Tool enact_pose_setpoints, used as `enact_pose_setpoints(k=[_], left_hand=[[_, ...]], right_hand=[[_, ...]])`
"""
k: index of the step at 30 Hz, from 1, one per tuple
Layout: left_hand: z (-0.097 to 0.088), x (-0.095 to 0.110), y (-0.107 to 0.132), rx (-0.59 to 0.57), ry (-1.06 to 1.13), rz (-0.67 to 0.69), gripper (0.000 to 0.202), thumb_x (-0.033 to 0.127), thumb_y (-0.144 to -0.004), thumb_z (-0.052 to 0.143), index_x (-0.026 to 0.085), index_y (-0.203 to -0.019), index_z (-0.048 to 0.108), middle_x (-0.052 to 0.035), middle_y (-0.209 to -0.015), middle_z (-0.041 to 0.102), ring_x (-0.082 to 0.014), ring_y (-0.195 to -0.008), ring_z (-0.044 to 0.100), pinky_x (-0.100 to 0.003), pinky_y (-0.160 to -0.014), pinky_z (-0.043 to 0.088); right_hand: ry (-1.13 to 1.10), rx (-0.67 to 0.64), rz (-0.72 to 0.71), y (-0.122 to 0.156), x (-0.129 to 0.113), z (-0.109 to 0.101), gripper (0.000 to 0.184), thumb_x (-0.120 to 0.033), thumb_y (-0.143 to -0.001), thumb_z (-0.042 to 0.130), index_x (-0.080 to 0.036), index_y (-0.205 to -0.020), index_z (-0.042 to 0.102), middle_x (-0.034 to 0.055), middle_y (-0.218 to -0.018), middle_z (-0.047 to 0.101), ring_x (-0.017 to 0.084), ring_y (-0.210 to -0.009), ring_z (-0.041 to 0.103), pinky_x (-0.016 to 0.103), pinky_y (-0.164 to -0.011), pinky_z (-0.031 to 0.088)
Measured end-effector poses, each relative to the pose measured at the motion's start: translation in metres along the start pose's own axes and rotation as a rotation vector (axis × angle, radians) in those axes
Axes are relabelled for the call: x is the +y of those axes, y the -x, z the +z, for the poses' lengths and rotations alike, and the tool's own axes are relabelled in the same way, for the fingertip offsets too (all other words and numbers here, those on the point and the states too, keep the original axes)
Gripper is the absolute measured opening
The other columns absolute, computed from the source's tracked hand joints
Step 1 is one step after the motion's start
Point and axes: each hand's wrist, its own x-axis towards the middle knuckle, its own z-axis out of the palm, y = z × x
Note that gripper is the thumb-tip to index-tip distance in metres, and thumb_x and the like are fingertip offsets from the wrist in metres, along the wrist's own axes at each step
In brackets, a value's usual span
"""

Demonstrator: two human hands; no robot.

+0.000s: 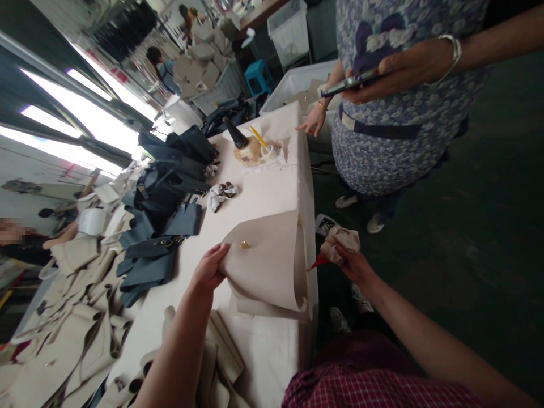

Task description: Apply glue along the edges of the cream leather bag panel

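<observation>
My left hand [208,267] grips the edge of a curved beige leather bag panel [266,263], which bears a small gold clasp [245,245]. The panel arcs up off a cream-covered worktable [255,198]. Over the table's edge, my right hand [351,263] is closed around a crumpled beige cloth [340,243]. A red pointed tip [318,262] sticks out from the cloth, and what it belongs to is hidden. Nearby on the table lies a crumpled white rag [221,196].
Dark blue bag pieces [157,255] lie along the table, and beige cut pieces [72,323] are heaped at left. A black-tipped glue pot [242,144] stands at the far end. A co-worker's hand [314,120] touches the table, and their other hand holds a phone [351,82].
</observation>
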Motion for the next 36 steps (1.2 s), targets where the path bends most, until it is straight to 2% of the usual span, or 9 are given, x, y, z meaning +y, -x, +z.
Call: enact_pose_setpoints(k=[5, 10, 15, 21, 26, 32, 36], left_hand=[[0.0, -0.002, -0.002, 0.005, 0.003, 0.003, 0.01, 0.013, -0.079, 0.065, 0.01, -0.088, 0.068, -0.0069, -0.071, 0.072, -0.015, -0.053, 0.065, -0.023, -0.048, 0.056], [-0.002, -0.004, -0.002, -0.001, -0.002, 0.026, 0.017, 0.02, -0.075, 0.073, 0.01, -0.087, 0.068, -0.0063, -0.069, 0.072, -0.015, -0.052, 0.064, -0.023, -0.048, 0.055], [-0.004, -0.004, -0.001, -0.013, 0.004, 0.039, 0.026, 0.024, -0.067, 0.08, 0.009, -0.085, 0.068, -0.0068, -0.07, 0.072, -0.0161, -0.054, 0.065, -0.024, -0.051, 0.056], [-0.008, 0.0, -0.004, -0.058, -0.026, -0.013, 0.021, 0.015, -0.07, 0.076, 0.009, -0.089, 0.068, -0.0071, -0.074, 0.073, -0.0152, -0.055, 0.065, -0.023, -0.051, 0.056], [-0.014, 0.014, -0.011, -0.16, -0.053, -0.101, 0.021, 0.007, -0.067, 0.074, 0.01, -0.087, 0.068, -0.0066, -0.074, 0.072, -0.0154, -0.057, 0.065, -0.023, -0.05, 0.056], [-0.007, 0.033, -0.019, -0.249, -0.15, -0.135, 0.024, 0.006, -0.067, 0.073, 0.009, -0.09, 0.069, -0.0108, -0.076, 0.073, -0.0191, -0.06, 0.068, -0.024, -0.054, 0.057], [-0.002, 0.037, -0.026, -0.212, -0.171, -0.21, 0.011, 0.014, -0.074, 0.07, 0.007, -0.084, 0.07, -0.012, -0.069, 0.072, -0.0195, -0.054, 0.066, -0.026, -0.051, 0.057]], right_hand=[[-0.006, 0.023, 0.065, 0.029, 0.006, -0.006, 0.046, -0.028, -0.054, 0.088, -0.025, -0.095, 0.068, -0.0011, -0.091, 0.073, 0.017, -0.082, 0.069, 0.031, -0.079, 0.058], [-0.058, 0.088, 0.158, 0.047, 0.01, -0.008, 0.049, -0.022, -0.054, 0.089, -0.026, -0.098, 0.068, -0.0019, -0.096, 0.074, 0.016, -0.088, 0.069, 0.027, -0.083, 0.057], [-0.066, 0.079, 0.128, 0.047, 0.009, -0.006, 0.046, -0.021, -0.054, 0.088, -0.026, -0.096, 0.069, -0.0019, -0.095, 0.074, 0.017, -0.088, 0.069, 0.027, -0.083, 0.057], [-0.063, 0.073, 0.179, 0.057, 0.01, -0.004, 0.045, -0.02, -0.055, 0.087, -0.025, -0.096, 0.07, -0.0014, -0.096, 0.074, 0.018, -0.088, 0.069, 0.028, -0.081, 0.058], [-0.06, 0.086, 0.222, 0.066, 0.016, -0.01, 0.045, -0.021, -0.054, 0.088, -0.026, -0.095, 0.07, -0.0015, -0.095, 0.074, 0.019, -0.086, 0.07, 0.03, -0.08, 0.059], [-0.029, 0.081, 0.111, 0.05, 0.014, -0.014, 0.042, -0.02, -0.057, 0.086, -0.027, -0.095, 0.069, -0.0016, -0.095, 0.074, 0.021, -0.093, 0.069, 0.034, -0.088, 0.057], [-0.066, 0.065, 0.102, 0.045, 0.009, -0.009, 0.044, -0.018, -0.058, 0.086, -0.026, -0.098, 0.069, -0.0024, -0.095, 0.074, 0.018, -0.089, 0.07, 0.03, -0.084, 0.058]])
